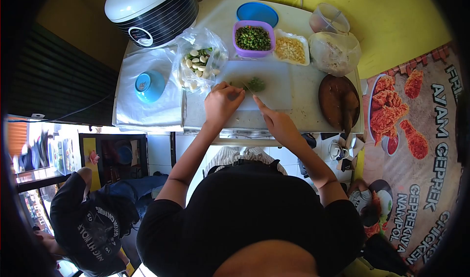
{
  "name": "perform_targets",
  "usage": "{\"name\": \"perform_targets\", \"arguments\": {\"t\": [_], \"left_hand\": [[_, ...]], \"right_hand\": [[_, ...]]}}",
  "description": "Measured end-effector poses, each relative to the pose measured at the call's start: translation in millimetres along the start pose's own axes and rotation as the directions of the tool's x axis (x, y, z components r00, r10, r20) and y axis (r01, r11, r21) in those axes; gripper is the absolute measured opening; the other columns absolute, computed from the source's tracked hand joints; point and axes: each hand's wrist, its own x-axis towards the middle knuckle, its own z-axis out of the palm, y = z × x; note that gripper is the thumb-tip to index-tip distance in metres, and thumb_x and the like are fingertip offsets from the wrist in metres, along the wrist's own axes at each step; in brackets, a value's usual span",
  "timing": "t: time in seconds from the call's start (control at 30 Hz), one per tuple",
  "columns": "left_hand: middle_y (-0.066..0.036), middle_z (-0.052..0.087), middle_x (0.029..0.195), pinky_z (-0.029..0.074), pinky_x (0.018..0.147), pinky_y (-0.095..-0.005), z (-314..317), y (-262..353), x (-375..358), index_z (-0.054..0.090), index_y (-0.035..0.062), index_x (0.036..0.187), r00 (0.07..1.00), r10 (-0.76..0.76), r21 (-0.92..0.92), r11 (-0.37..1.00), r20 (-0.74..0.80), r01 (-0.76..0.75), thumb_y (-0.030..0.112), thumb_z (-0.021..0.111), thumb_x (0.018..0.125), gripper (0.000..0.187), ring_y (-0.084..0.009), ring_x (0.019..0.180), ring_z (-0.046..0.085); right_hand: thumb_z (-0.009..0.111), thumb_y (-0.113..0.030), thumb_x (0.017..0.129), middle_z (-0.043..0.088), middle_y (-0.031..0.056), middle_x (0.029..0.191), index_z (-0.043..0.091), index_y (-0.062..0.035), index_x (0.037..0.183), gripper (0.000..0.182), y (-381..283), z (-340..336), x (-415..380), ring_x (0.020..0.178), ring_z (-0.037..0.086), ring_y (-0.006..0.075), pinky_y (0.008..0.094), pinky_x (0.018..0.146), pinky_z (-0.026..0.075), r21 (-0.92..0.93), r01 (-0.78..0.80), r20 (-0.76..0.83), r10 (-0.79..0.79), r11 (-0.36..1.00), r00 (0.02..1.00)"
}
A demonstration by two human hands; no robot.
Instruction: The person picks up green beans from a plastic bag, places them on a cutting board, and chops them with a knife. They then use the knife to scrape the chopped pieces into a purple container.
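Note:
My right hand (pixel 280 125) is closed around a knife, its index finger stretched along it. The thin blade (pixel 248 87) points up and left over a white cutting board (pixel 279 93). Beside the blade lies a small heap of finely chopped greens (pixel 256 84). My left hand (pixel 223 102) rests at the board's left side with its fingers bent and pinched together. Something green shows near its fingertips, but the fingers mostly hide what they hold. Just beyond my left hand sits an open plastic bag (pixel 199 64) of pale cloves and green pieces.
Behind the board stand a purple tub (pixel 253 54) of chopped greens, a tray (pixel 292 48) of pale chopped bits and a blue lid (pixel 257 14). A blue bowl (pixel 150 86), rice cooker (pixel 152 15), tied bag (pixel 335 53) and brown round board (pixel 333 100) flank them. A person (pixel 88 223) sits at left.

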Motion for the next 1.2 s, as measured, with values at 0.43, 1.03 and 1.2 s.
{"name": "perform_targets", "arguments": {"t": [0.43,1.03,1.2], "left_hand": [[-0.002,0.066,0.078,0.049,0.061,-0.0295,-3,-1,3,0.075,0.0085,0.081,0.999,-0.027,0.004,1.0,0.03,0.027,0.025,0.077,0.075,0.017,-0.0161,0.068,0.064],[-0.002,0.064,0.077,0.05,0.063,-0.0315,-9,-6,6,0.075,0.0103,0.078,0.995,0.021,-0.076,0.997,0.1,-0.013,0.022,0.074,0.075,0.012,-0.0171,0.071,0.064],[-0.002,0.065,0.078,0.05,0.063,-0.0319,-10,-2,4,0.075,0.0104,0.077,0.994,-0.038,-0.083,0.995,0.103,0.047,0.023,0.074,0.074,0.013,-0.0188,0.071,0.064]], "right_hand": [[0.05,-0.013,0.096,0.048,0.0194,0.055,0.033,-0.0285,0.147,0.056,-3,-6,-13,0.046,0.05,0.0327,0.0368,0.053,0.044,0.237,-0.014,-0.031,0.022,0.971,0.999],[0.054,-0.003,0.082,0.06,0.0168,0.066,0.022,-0.03,0.151,0.081,-14,7,3,0.056,0.062,0.0339,0.0449,0.053,0.05,-0.313,-0.073,0.082,0.104,0.947,0.991],[0.051,-0.005,0.086,0.06,0.0187,0.063,0.022,-0.0298,0.151,0.075,3,16,14,0.056,0.061,0.036,0.0464,0.055,0.05,-0.221,0.028,0.001,-0.029,0.975,1.0]]}}
